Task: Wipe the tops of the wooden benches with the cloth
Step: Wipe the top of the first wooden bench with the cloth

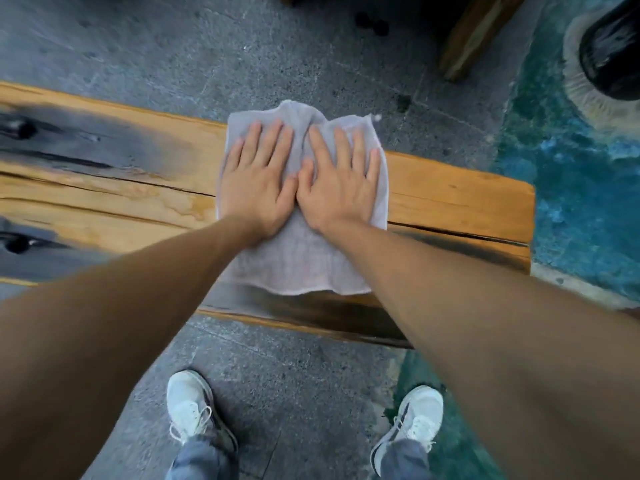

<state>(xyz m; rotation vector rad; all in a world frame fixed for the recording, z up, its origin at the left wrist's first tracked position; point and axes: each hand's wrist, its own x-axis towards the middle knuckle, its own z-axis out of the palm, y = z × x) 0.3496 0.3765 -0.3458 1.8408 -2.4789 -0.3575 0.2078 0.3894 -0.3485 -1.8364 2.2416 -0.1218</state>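
Both forearms nearest, left hand (258, 181) and right hand (337, 183) flat, fingers spread on cloth (294, 261), near bench (460, 199) right end

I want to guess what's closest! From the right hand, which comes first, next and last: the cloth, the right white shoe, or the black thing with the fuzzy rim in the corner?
1. The cloth: right under the right hand, touching it.
2 and 3. The black thing with the fuzzy rim, up in the far right corner, and the right white shoe, down on the floor below: too close to call.
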